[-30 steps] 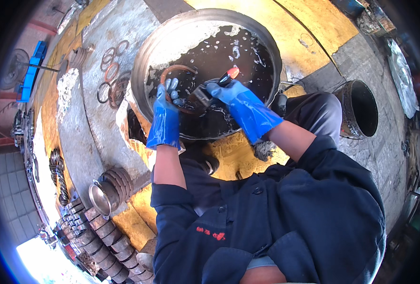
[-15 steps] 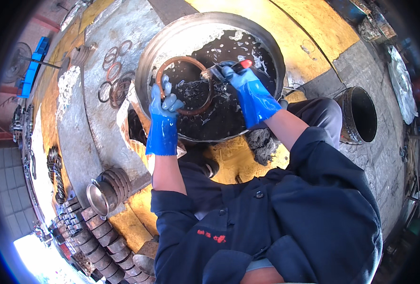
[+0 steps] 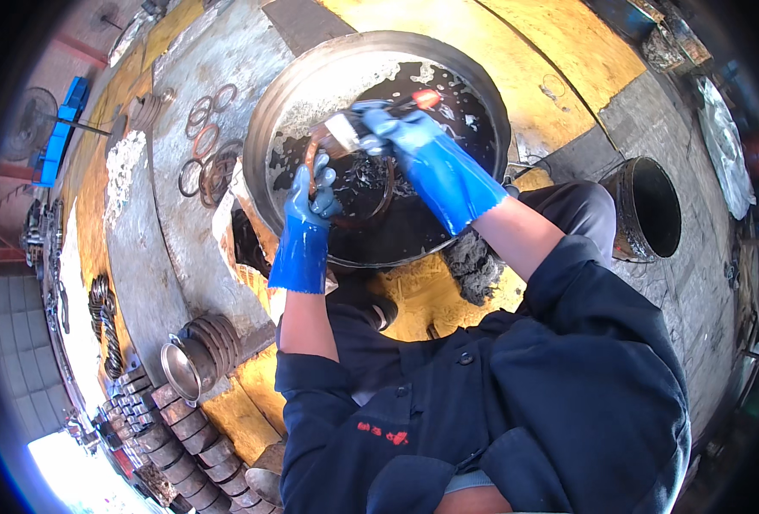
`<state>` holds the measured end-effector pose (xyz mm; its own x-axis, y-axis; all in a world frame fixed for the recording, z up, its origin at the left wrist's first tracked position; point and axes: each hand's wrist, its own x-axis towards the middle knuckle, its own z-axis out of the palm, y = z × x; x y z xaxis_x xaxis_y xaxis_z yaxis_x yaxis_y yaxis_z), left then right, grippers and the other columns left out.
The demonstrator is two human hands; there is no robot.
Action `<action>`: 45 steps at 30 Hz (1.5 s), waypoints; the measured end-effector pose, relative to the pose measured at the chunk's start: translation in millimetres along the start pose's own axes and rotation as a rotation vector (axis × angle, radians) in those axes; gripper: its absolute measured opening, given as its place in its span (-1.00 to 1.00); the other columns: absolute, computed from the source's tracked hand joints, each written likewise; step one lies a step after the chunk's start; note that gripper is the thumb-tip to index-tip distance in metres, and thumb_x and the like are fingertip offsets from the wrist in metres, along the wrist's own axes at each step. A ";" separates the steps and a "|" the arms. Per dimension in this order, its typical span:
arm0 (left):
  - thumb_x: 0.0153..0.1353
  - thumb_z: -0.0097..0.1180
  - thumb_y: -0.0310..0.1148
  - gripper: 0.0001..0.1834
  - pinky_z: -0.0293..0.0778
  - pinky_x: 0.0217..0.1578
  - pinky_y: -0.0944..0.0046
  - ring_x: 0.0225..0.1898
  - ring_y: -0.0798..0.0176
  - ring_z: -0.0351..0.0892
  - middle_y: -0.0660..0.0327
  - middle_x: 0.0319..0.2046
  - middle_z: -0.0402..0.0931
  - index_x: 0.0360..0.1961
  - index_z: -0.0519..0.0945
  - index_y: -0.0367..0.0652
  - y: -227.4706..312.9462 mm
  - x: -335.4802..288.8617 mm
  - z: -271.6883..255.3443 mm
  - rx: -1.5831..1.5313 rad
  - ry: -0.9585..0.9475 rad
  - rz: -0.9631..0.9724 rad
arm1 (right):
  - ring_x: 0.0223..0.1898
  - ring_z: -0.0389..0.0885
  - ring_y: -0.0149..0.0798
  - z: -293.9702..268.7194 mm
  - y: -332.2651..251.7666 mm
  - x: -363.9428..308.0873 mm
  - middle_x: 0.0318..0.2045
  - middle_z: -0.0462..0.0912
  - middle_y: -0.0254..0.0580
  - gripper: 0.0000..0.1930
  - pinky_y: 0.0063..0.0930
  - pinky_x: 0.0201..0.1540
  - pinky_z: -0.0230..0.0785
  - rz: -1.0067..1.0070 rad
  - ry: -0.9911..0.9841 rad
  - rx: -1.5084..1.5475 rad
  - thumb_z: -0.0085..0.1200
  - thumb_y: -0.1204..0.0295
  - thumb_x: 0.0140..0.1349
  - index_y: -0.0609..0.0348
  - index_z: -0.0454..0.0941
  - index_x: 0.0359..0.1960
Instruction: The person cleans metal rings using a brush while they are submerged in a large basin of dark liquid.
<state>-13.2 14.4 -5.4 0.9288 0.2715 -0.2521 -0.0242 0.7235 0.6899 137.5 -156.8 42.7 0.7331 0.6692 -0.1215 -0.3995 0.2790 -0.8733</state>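
Note:
A wide round metal basin (image 3: 257, 128) in front of me holds dark liquid (image 3: 379, 240) with whitish foam. My left hand (image 3: 312, 199), in a blue rubber glove, grips the near-left side of a rusty-brown metal ring (image 3: 390, 190) above the liquid. In my right hand (image 3: 409, 137), gloved alike and smeared by motion, is a brush (image 3: 342, 132) with a red handle end. Its pale, blurred head lies over the ring's far edge, which it partly hides.
Several loose rings (image 3: 205, 140) lie on metal sheeting left of the basin. A black bucket (image 3: 649, 210) stands at right. Stacked rings (image 3: 189, 364) and rows of rusty cylindrical parts (image 3: 187, 424) sit at lower left. A dark fibrous clump (image 3: 473, 267) lies by the basin's near side.
The brush has swept left from the ring's right side to its far-left edge. My left hand and the ring have shifted slightly right and nearer, and the ring looks more tilted.

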 end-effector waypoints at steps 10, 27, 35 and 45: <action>0.45 -0.12 -0.12 -0.51 0.02 -0.70 0.44 -0.79 0.53 0.06 0.29 -0.49 0.51 0.20 0.38 -0.28 5.6 -5.5 3.1 0.055 -0.070 0.099 | -0.17 0.64 -0.12 -60.1 55.2 -19.0 -0.19 0.62 0.00 -0.73 -0.23 -0.03 0.54 0.057 -0.099 0.506 -0.14 0.46 0.27 0.30 0.50 -0.08; 0.40 -0.06 -0.13 -0.49 0.06 -0.74 0.44 -0.80 0.47 0.18 0.11 -0.45 0.58 0.17 0.42 -0.36 5.3 -1.8 21.5 0.195 0.036 0.051 | -0.16 0.69 -0.11 -34.7 20.8 -2.2 -0.19 0.72 -0.21 -0.74 -0.22 -0.09 0.52 -0.298 0.036 -1.376 0.12 0.27 0.20 -0.16 0.63 -0.07; 0.36 0.03 -0.11 -0.50 0.07 -0.76 0.52 -0.77 0.54 0.22 0.19 -0.54 0.58 0.10 0.51 -0.33 6.7 -7.1 26.3 0.320 0.021 0.063 | -0.28 0.65 -0.38 -0.8 26.7 -71.7 -0.26 0.71 -0.23 -0.69 -0.52 -0.22 0.50 0.450 -0.007 -0.325 0.06 0.27 0.29 0.23 0.62 -0.09; 0.33 0.10 -0.19 -0.66 0.02 -0.77 0.44 -0.82 0.52 0.15 0.26 -0.55 0.56 0.02 0.59 -0.15 6.6 3.4 40.3 0.249 0.184 0.161 | -0.34 0.64 -0.37 -29.6 7.5 -78.3 -0.24 0.68 -0.24 -0.70 -0.53 -0.32 0.52 0.222 0.137 -0.187 0.02 0.32 0.32 0.23 0.57 -0.02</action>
<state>4.6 -5.5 25.7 0.8377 0.4958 -0.2292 -0.0531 0.4915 0.8693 93.5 -227.5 31.6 0.7117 0.5973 -0.3699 -0.4588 -0.0036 -0.8885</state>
